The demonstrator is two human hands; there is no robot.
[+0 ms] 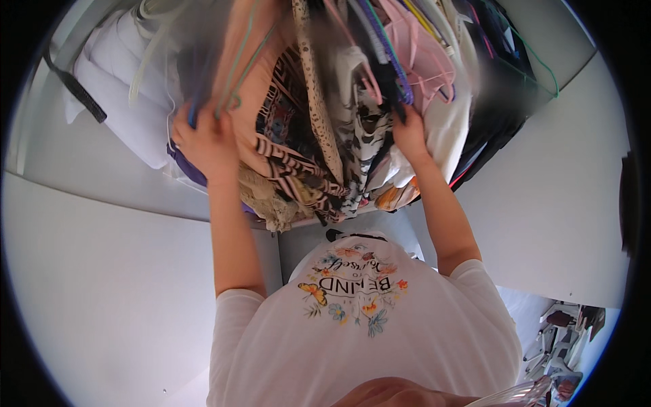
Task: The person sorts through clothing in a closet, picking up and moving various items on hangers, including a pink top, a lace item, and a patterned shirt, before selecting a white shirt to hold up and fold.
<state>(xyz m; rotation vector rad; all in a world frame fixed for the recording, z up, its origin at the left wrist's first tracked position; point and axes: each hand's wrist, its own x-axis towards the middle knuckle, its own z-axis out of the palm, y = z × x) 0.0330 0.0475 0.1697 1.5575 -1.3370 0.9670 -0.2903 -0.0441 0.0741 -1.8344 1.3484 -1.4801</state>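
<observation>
Clothes on plastic hangers hang packed together in front of me. My left hand [208, 135] is up among the hangers on the left, its fingers around a blue hanger [192, 114] and beside a green hanger [239, 66] over a peach garment [239, 102]. My right hand [411, 131] touches the hangers on the right, near a purple hanger [402, 76] and a dark strip; its fingertips are partly hidden. Between my hands hang a spotted beige garment [315, 96], a black-and-white patterned garment [363, 137] and a pink hanger [374, 86]. A pink garment [417, 51] hangs above my right hand.
White garments [117, 91] hang at the far left, beside a black strap [84, 96]. Dark clothes [501, 102] hang at the right. Pale panels [549, 203] stand on both sides. Several jumbled items [562, 341] lie at the lower right.
</observation>
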